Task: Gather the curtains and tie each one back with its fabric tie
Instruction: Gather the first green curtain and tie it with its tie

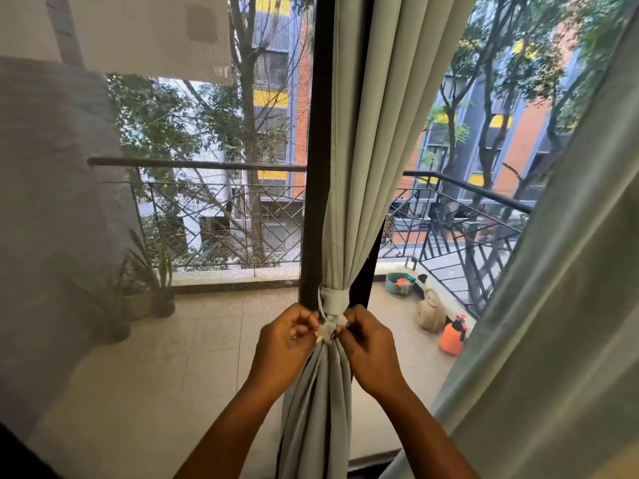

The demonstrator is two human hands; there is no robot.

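A pale grey-green curtain point(373, 133) hangs gathered in front of the dark window post point(313, 202). A fabric tie point(333, 300) of the same cloth is wrapped around its narrow waist. Just below the wrap sits a small knot of the tie's ends point(328, 328). My left hand point(285, 344) pinches one end at the left of the knot. My right hand point(368, 344) pinches the other end at the right. A second curtain point(553, 323) hangs loose along the right edge, and no tie shows on it.
A mesh screen point(207, 188) covers the left window pane. Outside lie a tiled balcony floor, a black railing point(460, 216), potted plants point(152, 292), an orange spray bottle point(453, 335), a beige jug point(430, 311) and a teal tub point(399, 283).
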